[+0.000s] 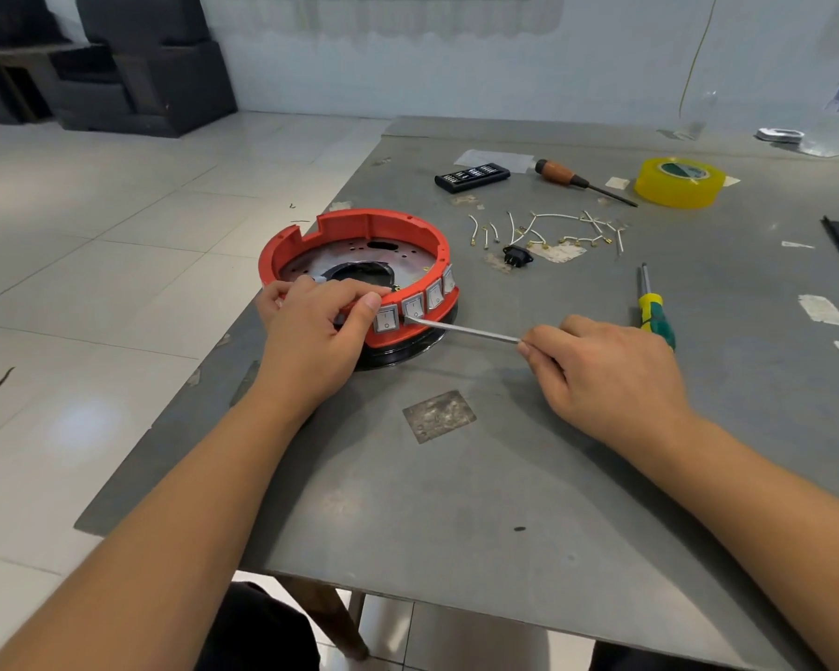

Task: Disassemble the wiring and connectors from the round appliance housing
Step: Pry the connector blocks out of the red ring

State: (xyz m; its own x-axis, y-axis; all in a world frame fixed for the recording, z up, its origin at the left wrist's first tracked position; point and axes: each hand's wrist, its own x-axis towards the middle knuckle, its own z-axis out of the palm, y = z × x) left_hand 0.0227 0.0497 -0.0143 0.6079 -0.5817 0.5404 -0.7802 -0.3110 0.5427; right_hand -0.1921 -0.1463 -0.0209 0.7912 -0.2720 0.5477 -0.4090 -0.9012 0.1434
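The round red housing (359, 234) lies upside down on the grey table, with several white rocker switches (413, 306) set in its near wall. My left hand (311, 326) grips the near rim, thumb beside the leftmost switch. My right hand (601, 370) holds a thin metal tool (461, 327) whose tip touches the lower edge of the second switch. Several loose white wires (553, 230) with brass terminals and a black power socket (517, 256) lie on the table behind the housing.
A green-yellow screwdriver (655, 312) lies right of my hand. Farther back are a wooden-handled screwdriver (577, 179), a black bit case (472, 176) and a yellow tape roll (679, 181). The table's left edge (243, 331) runs just under the housing.
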